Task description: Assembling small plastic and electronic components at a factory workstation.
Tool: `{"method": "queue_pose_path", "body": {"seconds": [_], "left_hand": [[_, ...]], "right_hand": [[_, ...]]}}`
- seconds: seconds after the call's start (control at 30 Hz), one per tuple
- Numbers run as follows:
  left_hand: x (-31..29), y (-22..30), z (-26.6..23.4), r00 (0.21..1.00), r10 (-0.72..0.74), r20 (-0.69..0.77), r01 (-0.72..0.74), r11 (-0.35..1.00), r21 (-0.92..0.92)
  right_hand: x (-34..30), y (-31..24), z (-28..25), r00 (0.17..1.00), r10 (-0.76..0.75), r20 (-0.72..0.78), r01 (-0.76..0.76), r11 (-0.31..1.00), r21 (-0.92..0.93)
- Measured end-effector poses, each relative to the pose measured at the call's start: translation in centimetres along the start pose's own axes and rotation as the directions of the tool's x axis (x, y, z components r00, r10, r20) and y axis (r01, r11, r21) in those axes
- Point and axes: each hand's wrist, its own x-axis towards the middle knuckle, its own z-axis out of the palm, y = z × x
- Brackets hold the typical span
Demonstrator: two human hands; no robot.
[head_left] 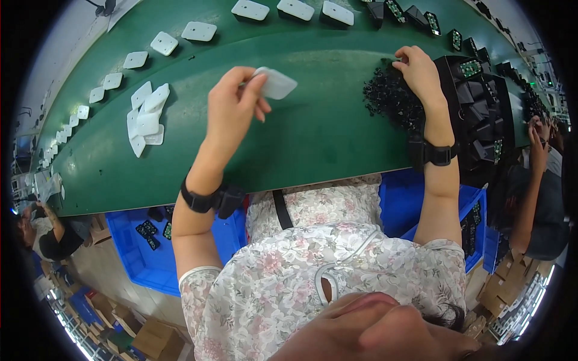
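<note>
Over the middle of the table (pixel 313 144), toward its left part, the left hand (pixel 233 99) has thumb and fingers clamped on a white cover (pixel 279 84), tilted and raised above the green surface. Well apart from it, the right hand (pixel 416 71) reaches to the far side of a heap of small black parts (pixel 385 96), thumb and forefinger close together; whether they grip a piece, I cannot tell. Just beside that heap, toward the table's right end, a black tray (pixel 446 84) holds dark housings and green circuit boards (pixel 470 68). Loose white covers (pixel 146 124) overlap near the left end, and white-topped pieces (pixel 199 31) line the far edge.
</note>
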Motion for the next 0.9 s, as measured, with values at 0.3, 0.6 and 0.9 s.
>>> {"method": "queue_pose_path", "body": {"seconds": [0.3, 0.6, 0.9], "left_hand": [[0.4, -2.5, 2.2, 0.994, -0.082, 0.077, 0.080, 0.997, 0.022], [-0.1, -1.9, 2.5, 1.000, -0.017, 0.018, 0.018, 0.998, -0.062], [-0.5, -1.1, 3.0, 0.976, 0.216, 0.028, -0.217, 0.976, 0.015]], "right_hand": [[-1.7, 1.0, 0.7, 0.993, -0.067, -0.097, 0.073, 0.996, 0.056], [-2.0, -2.8, -0.9, 0.990, -0.018, -0.140, 0.047, 0.977, 0.207], [-3.6, -14.7, 1.6, 0.912, -0.209, 0.353, -0.339, 0.100, 0.935]]}}
